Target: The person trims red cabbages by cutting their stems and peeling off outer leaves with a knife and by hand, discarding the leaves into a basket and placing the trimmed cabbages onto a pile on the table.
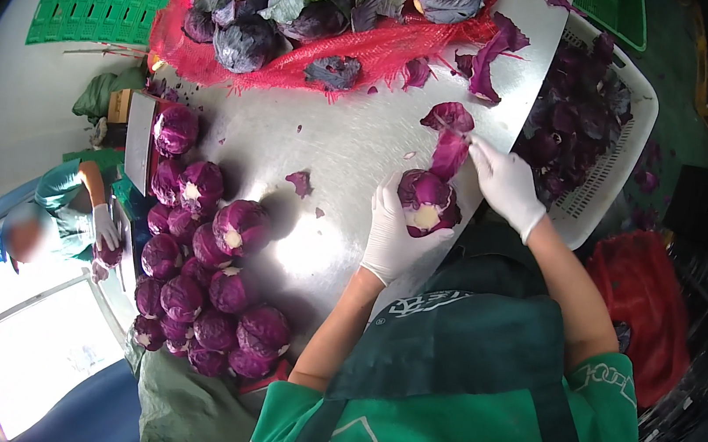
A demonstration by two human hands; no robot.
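Observation:
My left hand point(395, 233), in a white glove, holds a red cabbage point(426, 203) against the metal table, its pale cut stem end facing me. My right hand point(508, 183), also gloved, grips a knife point(455, 128) whose thin blade lies over a loose purple cabbage leaf point(448, 141) just beyond the cabbage. Peeled red cabbages point(217, 310) are piled at the left. Untrimmed cabbages point(246, 42) with dark outer leaves lie on red mesh netting point(375, 45) at the far side.
A white plastic basket point(642, 117) of leaves stands beyond the right edge of the metal table point(349, 154). Leaf scraps point(300, 182) lie on the tabletop. A co-worker point(68, 199) at the left touches another cabbage. Green crates point(97, 14) are stacked at the far left.

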